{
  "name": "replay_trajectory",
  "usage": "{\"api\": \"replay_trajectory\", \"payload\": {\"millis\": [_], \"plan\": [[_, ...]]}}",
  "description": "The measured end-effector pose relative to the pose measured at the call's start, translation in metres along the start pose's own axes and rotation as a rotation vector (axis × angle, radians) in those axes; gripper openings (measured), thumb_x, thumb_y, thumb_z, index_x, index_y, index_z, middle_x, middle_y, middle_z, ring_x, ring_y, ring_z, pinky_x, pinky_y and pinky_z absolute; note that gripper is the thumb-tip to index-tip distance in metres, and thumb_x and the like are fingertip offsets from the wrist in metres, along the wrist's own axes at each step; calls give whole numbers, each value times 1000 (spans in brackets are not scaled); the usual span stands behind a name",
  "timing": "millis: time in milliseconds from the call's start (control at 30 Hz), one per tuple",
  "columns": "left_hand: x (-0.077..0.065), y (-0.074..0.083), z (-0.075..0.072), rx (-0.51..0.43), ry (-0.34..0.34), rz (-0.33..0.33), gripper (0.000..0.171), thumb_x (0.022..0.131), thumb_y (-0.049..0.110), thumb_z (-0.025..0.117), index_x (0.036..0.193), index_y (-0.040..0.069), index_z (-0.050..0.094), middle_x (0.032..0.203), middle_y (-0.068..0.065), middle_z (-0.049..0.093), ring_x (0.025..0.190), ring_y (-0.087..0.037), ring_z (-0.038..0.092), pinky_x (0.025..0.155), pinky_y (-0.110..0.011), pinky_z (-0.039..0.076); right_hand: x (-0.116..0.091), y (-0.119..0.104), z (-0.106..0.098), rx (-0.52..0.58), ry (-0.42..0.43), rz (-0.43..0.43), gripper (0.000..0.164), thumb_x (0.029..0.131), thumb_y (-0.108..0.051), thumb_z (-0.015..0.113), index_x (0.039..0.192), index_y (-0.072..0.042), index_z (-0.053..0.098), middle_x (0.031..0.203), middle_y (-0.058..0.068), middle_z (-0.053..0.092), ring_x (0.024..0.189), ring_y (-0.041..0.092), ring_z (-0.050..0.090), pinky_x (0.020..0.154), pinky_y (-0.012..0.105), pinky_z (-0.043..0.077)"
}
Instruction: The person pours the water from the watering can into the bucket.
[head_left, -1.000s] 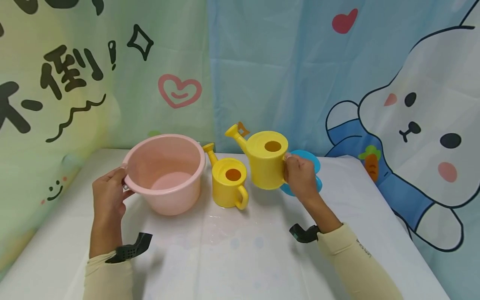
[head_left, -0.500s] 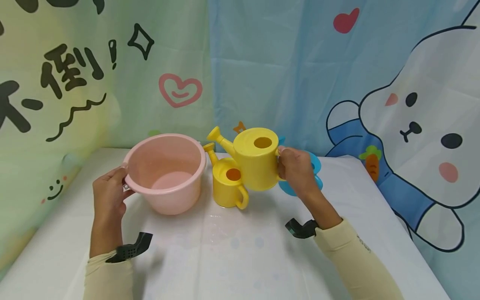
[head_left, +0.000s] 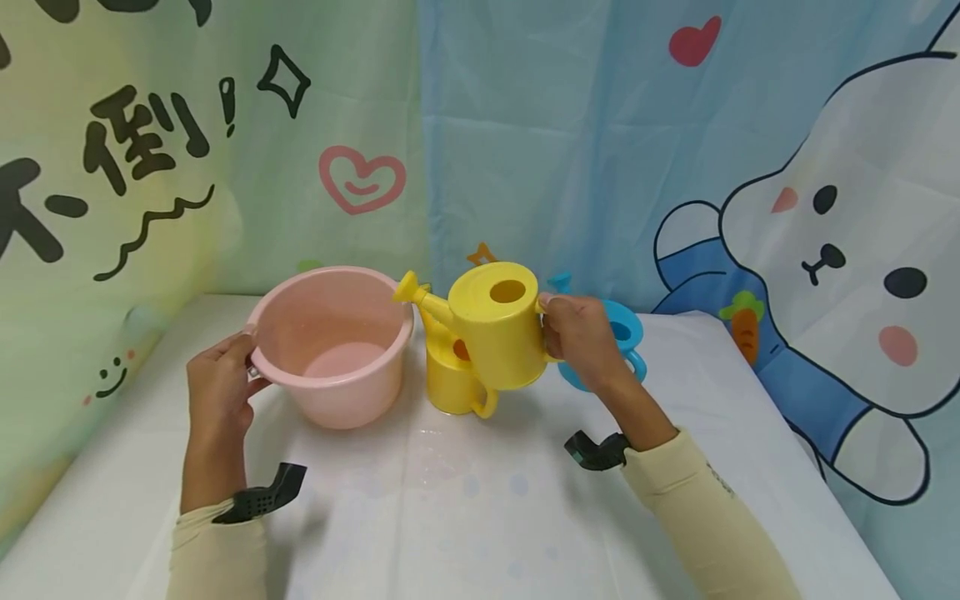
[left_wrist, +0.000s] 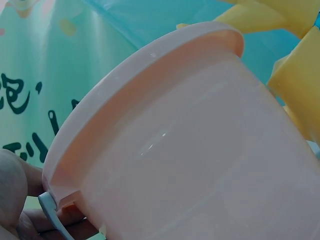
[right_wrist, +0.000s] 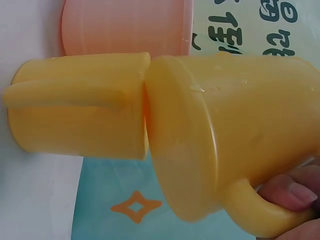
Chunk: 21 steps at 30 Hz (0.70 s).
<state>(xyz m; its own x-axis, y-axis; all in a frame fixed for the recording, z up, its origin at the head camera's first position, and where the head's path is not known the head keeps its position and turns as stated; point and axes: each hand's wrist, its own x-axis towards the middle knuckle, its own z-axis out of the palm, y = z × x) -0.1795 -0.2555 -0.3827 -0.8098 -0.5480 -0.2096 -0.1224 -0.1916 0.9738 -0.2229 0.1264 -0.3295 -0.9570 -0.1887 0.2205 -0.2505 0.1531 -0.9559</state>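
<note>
My left hand point(head_left: 217, 386) grips the left rim of a pink bucket point(head_left: 341, 396), thumb over the edge and fingers below. A thin pale handle point(left_wrist: 54, 212) shows there in the left wrist view. My right hand point(head_left: 587, 340) holds a yellow watering can point(head_left: 501, 342) by its handle, raised and tilted left. Its spout head point(head_left: 406, 287) overlaps the bucket's right rim in the head view. Behind and below it stands a second, smaller yellow watering can point(head_left: 444, 379), partly hidden. In the right wrist view the held can's base lies right at the smaller can's top.
A blue watering can point(head_left: 624, 327) stands behind my right hand, partly covered by it. Wet drops point(head_left: 431, 450) lie on the white tablecloth point(head_left: 465, 533) in front of the cans. A printed curtain point(head_left: 525, 150) hangs along the table's back.
My right hand has carried the yellow watering can left toward the bucket, lastly dipping it and tilting its spout lower. More of the blue can shows. The left hand and bucket have stayed put.
</note>
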Motion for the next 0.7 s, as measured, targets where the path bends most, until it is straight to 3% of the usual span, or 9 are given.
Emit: {"api": "replay_trajectory", "payload": {"millis": [133,367,700], "plan": [[1,0,0,2,-2,-12,46,98,37,58,131,7,62,113,-5,56,94,-17,54,63,-20,56,3,-3,2,-38,-39,24,49,101,-30,45,61,-3,37,53,3,35,45,17,32,46,24,32],[0,2,0,2,-3,-14,44,98,35,57,131,6,62,109,-5,56,90,-18,54,63,-20,56,13,-9,3,-78,-134,-7,50,102,-30,44,61,-3,35,52,5,33,44,19,31,44,27,31],[0,1,0,-3,-1,-12,45,98,37,58,131,6,62,113,-4,57,95,-17,54,63,-20,56,20,-23,9,-128,-202,5,49,103,-27,44,59,-6,35,52,5,31,43,18,30,43,28,30]]}}
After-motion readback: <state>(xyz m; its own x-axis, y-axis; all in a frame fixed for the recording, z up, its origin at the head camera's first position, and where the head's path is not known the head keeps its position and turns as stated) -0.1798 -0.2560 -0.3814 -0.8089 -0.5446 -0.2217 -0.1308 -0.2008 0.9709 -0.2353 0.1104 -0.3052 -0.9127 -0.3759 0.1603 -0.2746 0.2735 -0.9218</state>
